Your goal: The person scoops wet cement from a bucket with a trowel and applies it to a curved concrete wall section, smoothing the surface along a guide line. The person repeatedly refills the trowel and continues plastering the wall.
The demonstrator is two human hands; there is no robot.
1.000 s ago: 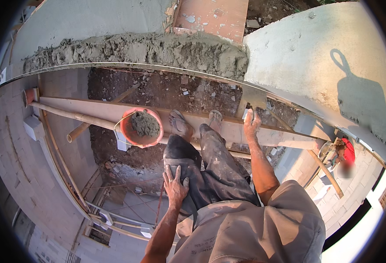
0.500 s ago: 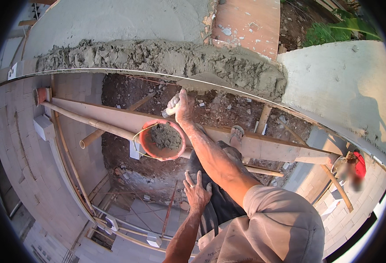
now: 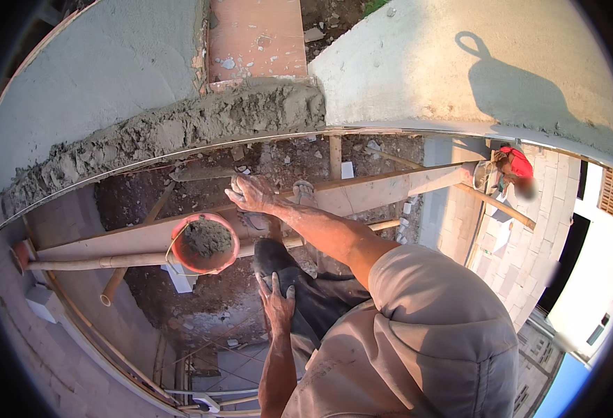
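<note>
My right hand (image 3: 252, 194) is closed round the handle of a trowel, most of which its fingers hide. Its thin grey blade (image 3: 203, 173) points left, below the edge of the wall. Rough wet mortar (image 3: 146, 129) runs in a band along that edge. Just below my right hand, an orange-red bucket (image 3: 235, 244) with a wire handle holds grey mortar (image 3: 207, 238). My left hand (image 3: 277, 304) rests on my dark-trousered leg, its fingers apart and nothing in them.
A wooden plank (image 3: 362, 193) and bamboo poles (image 3: 139, 259) span the rubble-strewn ground below. Pale blocks (image 3: 44, 302) lie at the left. Beyond the plank's right end is a person in red (image 3: 519, 166). A smooth wall (image 3: 418, 76) stands at upper right.
The view has swung right, so the wall and bucket sit further left. The trowel has come away from the mortar band, its blade now to the left of my right hand. My left hand stays on my leg.
</note>
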